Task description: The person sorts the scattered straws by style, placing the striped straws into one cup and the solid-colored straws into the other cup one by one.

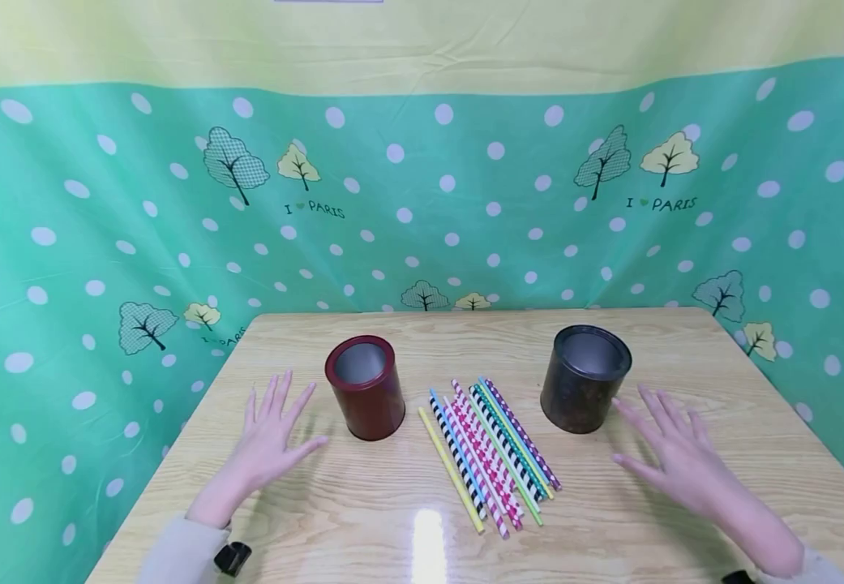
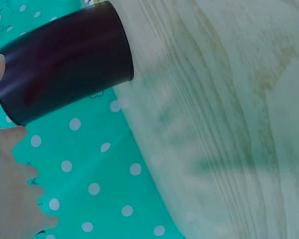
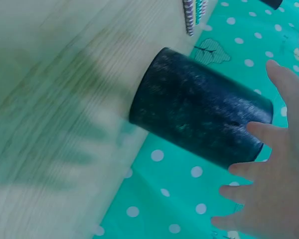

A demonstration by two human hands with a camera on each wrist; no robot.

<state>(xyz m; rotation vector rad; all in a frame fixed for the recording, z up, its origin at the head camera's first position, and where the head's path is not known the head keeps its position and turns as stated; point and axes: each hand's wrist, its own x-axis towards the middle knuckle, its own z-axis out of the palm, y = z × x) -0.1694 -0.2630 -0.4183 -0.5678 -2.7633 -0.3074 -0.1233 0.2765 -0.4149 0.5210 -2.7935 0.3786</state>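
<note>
My left hand (image 1: 270,446) hovers over the table with its fingers spread, just left of a dark red cylindrical canister (image 1: 372,397). In the left wrist view the same red canister (image 2: 65,62) stands beyond the thumb. On the other side, my right hand (image 1: 677,454) is also spread and holds nothing, near a black cylindrical canister (image 1: 584,385). The mottled wall of that black canister (image 3: 199,107) fills the middle of the right wrist view. Between the two canisters lies a row of patterned paper straws (image 1: 490,454), striped, dotted and plain. Both canisters stand upright with open tops.
A light wood-grain table (image 1: 334,511) carries everything, with a bright light reflection near its front. Behind and beside it hangs a teal curtain (image 1: 422,203) with white dots and printed trees. Dark bands (image 1: 233,558) sit at the wrists.
</note>
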